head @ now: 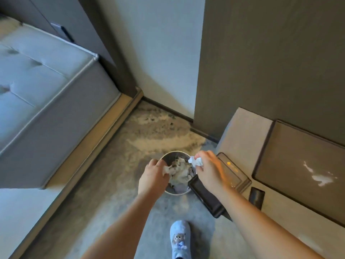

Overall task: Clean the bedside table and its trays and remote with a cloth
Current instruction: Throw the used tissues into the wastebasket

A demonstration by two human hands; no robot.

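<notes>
Both my hands reach over a small round metal bin [178, 192] on the carpet, full of crumpled paper. My left hand [154, 175] is closed on a white crumpled piece at the bin's left rim. My right hand [209, 169] pinches a white crumpled tissue [195, 161] above the bin's right rim. The beige bedside table [240, 131] stands at the right, with a large dark tray [298, 169] and a smaller tray [235, 172] on it. A dark tray [207, 199] juts over the table's edge under my right forearm. No remote is in view.
A grey tufted bed [41, 94] fills the left side. Patterned carpet [130, 184] runs between bed and table to the white wall. A small dark rectangular thing [257, 196] lies on the table's front edge. My slippered foot [180, 238] stands just behind the bin.
</notes>
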